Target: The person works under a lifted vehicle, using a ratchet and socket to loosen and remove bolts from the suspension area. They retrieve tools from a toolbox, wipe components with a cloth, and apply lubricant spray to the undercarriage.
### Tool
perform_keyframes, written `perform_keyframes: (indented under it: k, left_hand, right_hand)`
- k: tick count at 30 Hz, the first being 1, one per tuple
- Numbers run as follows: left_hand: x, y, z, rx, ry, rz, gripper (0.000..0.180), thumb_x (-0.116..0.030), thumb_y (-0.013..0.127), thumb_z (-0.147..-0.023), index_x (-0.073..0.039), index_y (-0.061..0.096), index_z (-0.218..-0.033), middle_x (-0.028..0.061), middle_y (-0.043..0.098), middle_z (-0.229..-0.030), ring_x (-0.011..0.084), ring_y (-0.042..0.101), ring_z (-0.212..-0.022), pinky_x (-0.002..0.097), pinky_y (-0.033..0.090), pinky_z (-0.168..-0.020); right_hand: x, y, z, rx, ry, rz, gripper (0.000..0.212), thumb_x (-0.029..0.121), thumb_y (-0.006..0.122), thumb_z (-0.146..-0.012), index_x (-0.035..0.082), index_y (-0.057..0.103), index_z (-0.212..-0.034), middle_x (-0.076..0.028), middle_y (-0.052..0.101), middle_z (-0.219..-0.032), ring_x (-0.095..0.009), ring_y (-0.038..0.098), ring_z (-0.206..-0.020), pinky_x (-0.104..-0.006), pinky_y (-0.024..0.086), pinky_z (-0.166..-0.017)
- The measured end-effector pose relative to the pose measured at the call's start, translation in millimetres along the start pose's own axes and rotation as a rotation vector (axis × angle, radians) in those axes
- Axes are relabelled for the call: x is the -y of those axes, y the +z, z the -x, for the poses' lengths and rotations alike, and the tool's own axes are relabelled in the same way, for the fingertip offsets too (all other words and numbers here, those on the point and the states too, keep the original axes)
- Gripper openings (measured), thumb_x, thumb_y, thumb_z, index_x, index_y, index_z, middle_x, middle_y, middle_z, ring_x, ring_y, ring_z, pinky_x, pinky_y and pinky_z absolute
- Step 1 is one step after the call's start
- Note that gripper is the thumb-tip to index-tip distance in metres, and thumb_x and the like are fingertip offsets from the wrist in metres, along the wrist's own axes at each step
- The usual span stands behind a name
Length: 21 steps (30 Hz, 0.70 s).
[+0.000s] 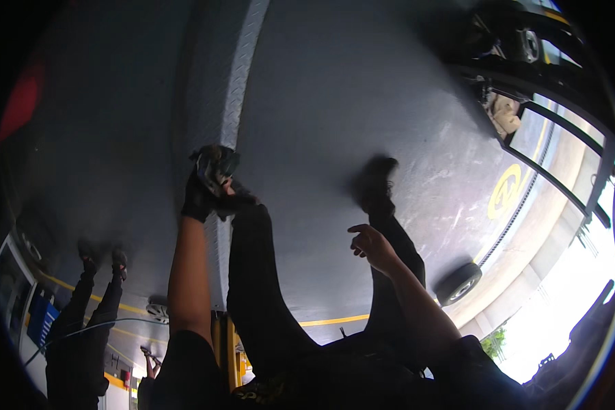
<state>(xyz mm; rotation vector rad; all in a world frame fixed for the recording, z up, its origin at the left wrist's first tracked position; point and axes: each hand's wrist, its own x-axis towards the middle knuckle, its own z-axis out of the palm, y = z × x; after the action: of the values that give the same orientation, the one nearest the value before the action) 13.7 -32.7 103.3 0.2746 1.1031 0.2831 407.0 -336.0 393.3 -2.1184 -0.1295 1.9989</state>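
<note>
My left hand (198,197), in a black glove, is closed around a dark object with grey patches (216,164). What kind of object it is I cannot make out, as it is dark and blurred. It is in front of my left leg, over a tread-plate metal strip (234,102) in the floor. My right hand (372,246) is bare and hangs in front of my right leg with its index finger stretched out and the other fingers loosely bent. Nothing shows in it.
A tyre (459,284) lies on the floor to the right. At the upper right stands a dark vehicle frame (560,113). Another person's legs (92,307) are at the lower left, near a wheel (158,310) and a thin hose (126,319). A grey floor (335,82) stretches ahead.
</note>
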Motion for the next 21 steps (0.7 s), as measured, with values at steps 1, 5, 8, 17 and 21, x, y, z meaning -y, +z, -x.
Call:
perform_keyframes:
  k: [1,5,8,17,21]
  left_hand:
    - [12,32,29,0.037,0.026,-0.13,0.045,-0.043,0.043,-0.106,-0.011,0.06,-0.133,0.0072,0.064,-0.131,0.0273,0.062,-0.116,0.0431,0.053,-0.098]
    - [60,198,115,0.249,0.291,-0.573,0.066,-0.063,0.043,-0.097,-0.008,0.062,-0.128,0.0093,0.065,-0.122,0.03,0.063,-0.108,0.0444,0.051,-0.096]
    - [105,277,191,0.462,0.978,-1.195,0.082,-0.078,0.042,-0.09,-0.006,0.062,-0.124,0.0109,0.066,-0.115,0.032,0.064,-0.103,0.0453,0.05,-0.094]
    - [208,367,304,0.426,0.13,-0.819,0.058,-0.015,0.071,-0.091,-0.004,0.049,-0.144,0.0053,0.066,-0.096,0.0156,0.062,-0.069,0.0281,0.053,-0.061]
    - [209,390,357,0.1,0.162,-0.882,0.045,-0.007,0.066,-0.091,-0.005,0.054,-0.135,0.0045,0.061,-0.085,0.0172,0.063,-0.066,0.0293,0.053,-0.059]
  right_hand:
    - [6,-18,8,0.017,-0.033,-0.039,0.031,0.019,0.056,-0.105,0.007,0.059,-0.133,-0.006,0.068,-0.092,-0.013,0.067,-0.083,-0.0299,0.056,-0.077]
    - [34,-147,94,-0.173,-0.457,-0.058,0.023,0.016,0.055,-0.107,-0.001,0.063,-0.119,-0.009,0.07,-0.098,-0.019,0.069,-0.083,-0.0329,0.057,-0.076]
    - [33,-282,187,-0.487,-0.684,0.026,0.016,0.005,0.055,-0.102,-0.003,0.069,-0.103,-0.007,0.07,-0.092,-0.015,0.068,-0.075,-0.0288,0.055,-0.065]
    - [28,-688,353,-1.68,-0.791,0.351,0.018,0.014,0.062,-0.094,0.007,0.074,-0.105,-0.01,0.074,-0.097,-0.023,0.071,-0.091,-0.0358,0.056,-0.078]
    - [117,-760,319,-1.476,-0.456,0.367,0.059,0.042,0.069,-0.088,0.013,0.056,-0.138,-0.016,0.062,-0.137,-0.036,0.052,-0.133,-0.0511,0.044,-0.107]
